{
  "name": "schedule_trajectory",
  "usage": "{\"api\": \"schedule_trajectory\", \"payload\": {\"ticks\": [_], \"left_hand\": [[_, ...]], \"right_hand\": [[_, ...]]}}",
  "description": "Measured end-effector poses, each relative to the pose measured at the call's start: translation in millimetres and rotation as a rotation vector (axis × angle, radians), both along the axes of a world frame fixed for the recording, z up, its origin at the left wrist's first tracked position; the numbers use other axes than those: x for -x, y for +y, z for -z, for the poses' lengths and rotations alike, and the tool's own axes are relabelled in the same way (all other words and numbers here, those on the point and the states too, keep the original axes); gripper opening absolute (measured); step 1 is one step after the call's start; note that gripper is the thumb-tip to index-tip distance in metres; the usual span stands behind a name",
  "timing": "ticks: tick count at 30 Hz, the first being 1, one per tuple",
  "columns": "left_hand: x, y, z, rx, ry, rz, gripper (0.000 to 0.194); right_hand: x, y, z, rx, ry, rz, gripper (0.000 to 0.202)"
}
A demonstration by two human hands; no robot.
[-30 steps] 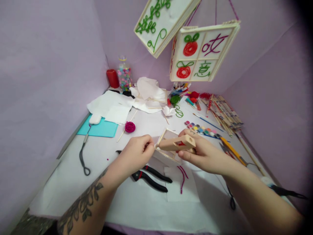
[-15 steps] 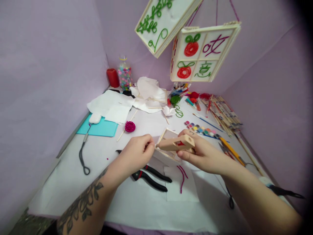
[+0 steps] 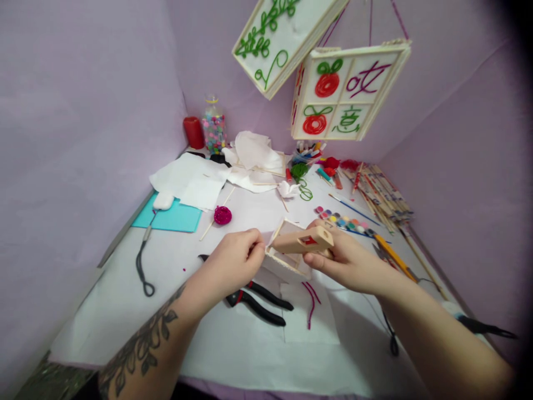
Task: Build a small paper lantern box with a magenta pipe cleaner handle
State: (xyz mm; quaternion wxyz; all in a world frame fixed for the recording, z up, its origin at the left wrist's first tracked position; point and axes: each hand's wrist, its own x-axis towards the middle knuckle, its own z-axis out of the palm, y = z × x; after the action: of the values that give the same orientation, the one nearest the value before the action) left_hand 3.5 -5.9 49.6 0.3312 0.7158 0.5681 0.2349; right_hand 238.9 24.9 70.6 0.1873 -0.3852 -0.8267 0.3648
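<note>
A small white box frame with thin wooden edges stands between my two hands. My left hand is closed at its left corner, fingers pressed together; what they hold, if anything, is hidden. My right hand grips a pale wooden tool with a red part, its tip reaching the frame's left corner near my left fingers. Below the frame lie black pliers with red trim and a white paper piece with purple strips on it.
Two decorated lanterns hang at the upper right. White sheets, a purple coil and a turquoise board lie left. Paint pots, a yellow cutter and wooden sticks are right; a bead-filled bottle stands behind.
The wooden tool's rear end has lowered slightly in my right hand, showing more of the box frame. My left hand stays at the corner, nearly unmoved.
</note>
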Motion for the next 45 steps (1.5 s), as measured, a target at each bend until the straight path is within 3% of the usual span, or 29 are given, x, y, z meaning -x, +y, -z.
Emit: {"api": "schedule_trajectory", "payload": {"ticks": [10,22,45], "left_hand": [[0,-1,0.5,-0.005,-0.001,0.003,0.021],[1,-1,0.8,-0.016,-0.027,0.014,0.021],[2,-1,0.1,0.004,-0.022,0.024,0.019]], "right_hand": [[-1,2,0.8,0.014,0.026,0.04,0.027],[-6,7,3.9,-0.131,-0.066,0.03,0.029],[-10,15,5.6,-0.116,-0.07,0.122,0.034]]}}
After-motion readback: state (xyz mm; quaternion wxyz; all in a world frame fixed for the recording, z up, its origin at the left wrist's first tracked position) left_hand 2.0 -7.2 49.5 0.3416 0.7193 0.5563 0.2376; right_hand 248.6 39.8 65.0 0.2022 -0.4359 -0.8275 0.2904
